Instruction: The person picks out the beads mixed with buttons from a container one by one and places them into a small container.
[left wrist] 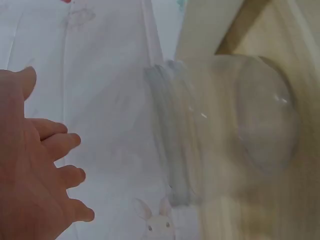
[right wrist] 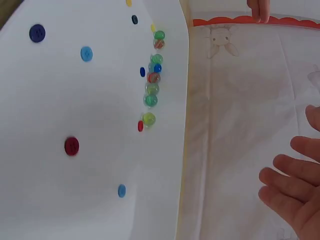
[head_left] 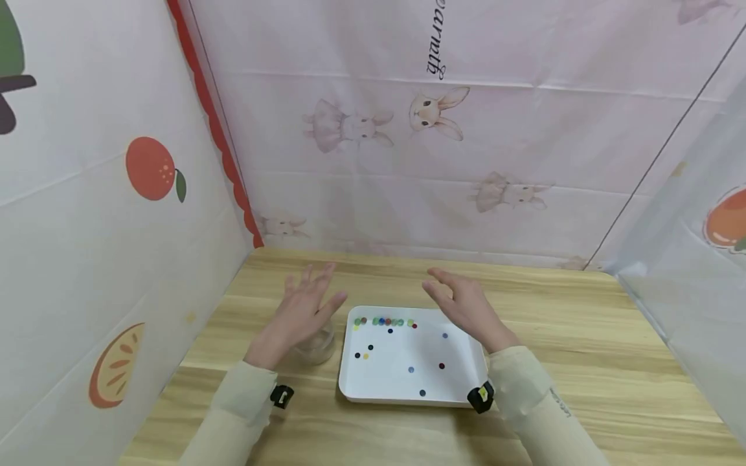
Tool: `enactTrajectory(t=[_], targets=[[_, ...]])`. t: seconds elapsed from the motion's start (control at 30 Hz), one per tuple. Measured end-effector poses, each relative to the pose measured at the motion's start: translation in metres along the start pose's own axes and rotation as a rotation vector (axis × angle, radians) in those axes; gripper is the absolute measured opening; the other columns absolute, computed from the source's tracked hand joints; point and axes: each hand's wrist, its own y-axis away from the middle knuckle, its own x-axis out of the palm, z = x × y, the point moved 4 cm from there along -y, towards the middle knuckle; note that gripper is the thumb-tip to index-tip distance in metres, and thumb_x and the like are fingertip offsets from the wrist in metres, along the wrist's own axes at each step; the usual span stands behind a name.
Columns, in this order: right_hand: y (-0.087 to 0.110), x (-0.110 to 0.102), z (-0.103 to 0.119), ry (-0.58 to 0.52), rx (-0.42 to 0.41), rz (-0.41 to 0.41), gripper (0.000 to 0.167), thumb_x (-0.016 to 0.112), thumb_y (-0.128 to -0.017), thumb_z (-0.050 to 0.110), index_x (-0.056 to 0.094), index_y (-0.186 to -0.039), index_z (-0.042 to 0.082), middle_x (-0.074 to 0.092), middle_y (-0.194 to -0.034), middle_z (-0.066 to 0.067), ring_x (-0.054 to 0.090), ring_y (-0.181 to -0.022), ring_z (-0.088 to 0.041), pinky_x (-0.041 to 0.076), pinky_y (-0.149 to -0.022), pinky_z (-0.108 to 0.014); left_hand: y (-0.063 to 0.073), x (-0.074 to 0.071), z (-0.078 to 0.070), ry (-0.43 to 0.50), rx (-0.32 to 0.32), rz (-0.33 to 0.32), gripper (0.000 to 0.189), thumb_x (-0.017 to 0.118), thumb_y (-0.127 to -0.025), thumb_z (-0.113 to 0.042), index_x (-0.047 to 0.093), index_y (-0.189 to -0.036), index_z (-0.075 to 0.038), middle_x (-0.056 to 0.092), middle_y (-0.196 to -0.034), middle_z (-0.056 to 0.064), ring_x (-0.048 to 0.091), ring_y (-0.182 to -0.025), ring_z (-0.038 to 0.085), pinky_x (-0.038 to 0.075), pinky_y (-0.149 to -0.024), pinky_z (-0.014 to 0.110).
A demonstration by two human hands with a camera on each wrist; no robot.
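Observation:
My left hand (head_left: 300, 314) hovers over a clear jar (head_left: 317, 346) standing left of a white tray, its fingers spread and holding nothing. In the left wrist view the jar (left wrist: 215, 130) shows as see-through, with a ridged neck. My right hand (head_left: 469, 307) is raised above the tray's back right corner, fingers loosely extended with nothing in them. Inside the white tray (head_left: 402, 388), a row of glass marbles (right wrist: 151, 89) lies along the back wall. Scattered over its floor are several buttons, among them a dark red button (right wrist: 71, 146) and a light blue button (right wrist: 86, 53).
The wooden table (head_left: 583, 362) extends around the tray. A pink rabbit-print cloth (head_left: 373, 194) hangs behind it, and a fruit-print cloth (head_left: 175, 259) borders the left side. Another white cloth (head_left: 688, 285) closes the right side.

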Motion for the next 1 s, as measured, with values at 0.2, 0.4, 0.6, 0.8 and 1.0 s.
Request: enactTrajectory(t=[0.2, 0.4, 0.6, 0.8, 1.0], targets=[[-0.001, 0.011, -0.003, -0.083, 0.013, -0.004, 0.048, 0.06, -0.108, 0.041, 0.068, -0.141, 0.007, 0.073, -0.134, -0.015, 0.075, -0.114, -0.034, 0.062, -0.095, -0.052, 0.016, 0.003, 0.013, 0.025, -0.013, -0.013, 0.077, 0.04, -0.111, -0.057, 0.02, -0.17, -0.013, 0.026, -0.175, 0.008, 0.003, -0.165, 0.043, -0.008, -0.125, 0.075], [-0.003, 0.024, -0.01, -0.253, 0.11, 0.053, 0.038, 0.064, -0.106, 0.03, 0.071, -0.136, 0.007, 0.079, -0.119, -0.016, 0.078, -0.099, -0.028, 0.064, -0.091, -0.047, 0.03, 0.009, 0.026, 0.077, -0.044, -0.011, 0.078, 0.043, -0.109, -0.06, 0.019, -0.17, -0.018, 0.031, -0.173, 0.009, 0.003, -0.165, 0.041, -0.007, -0.126, 0.074], [-0.005, 0.039, -0.02, -0.52, 0.309, 0.104, 0.033, 0.067, -0.104, 0.019, 0.071, -0.133, 0.002, 0.076, -0.117, -0.026, 0.078, -0.087, -0.024, 0.066, -0.085, -0.036, 0.042, 0.015, 0.038, 0.116, -0.076, -0.002, 0.077, 0.044, -0.11, -0.056, 0.02, -0.17, -0.015, 0.03, -0.172, 0.011, 0.004, -0.165, 0.042, -0.007, -0.126, 0.073], [-0.006, 0.056, -0.032, -0.632, 0.421, 0.123, 0.036, 0.068, -0.103, 0.015, 0.069, -0.134, -0.003, 0.076, -0.106, -0.023, 0.072, -0.078, -0.016, 0.065, -0.079, -0.032, 0.05, 0.018, 0.049, 0.147, -0.104, 0.016, 0.079, 0.044, -0.109, -0.057, 0.02, -0.17, -0.011, 0.032, -0.171, 0.016, 0.008, -0.164, 0.046, -0.003, -0.126, 0.075], [-0.001, 0.07, -0.037, -0.671, 0.525, 0.161, 0.034, 0.069, -0.102, 0.012, 0.071, -0.132, -0.003, 0.076, -0.092, -0.014, 0.068, -0.071, -0.014, 0.064, -0.072, -0.03, 0.057, 0.022, 0.057, 0.19, -0.132, 0.064, 0.081, 0.046, -0.109, -0.056, 0.014, -0.171, -0.014, 0.058, -0.151, 0.025, 0.011, -0.162, 0.048, 0.002, -0.124, 0.078]])
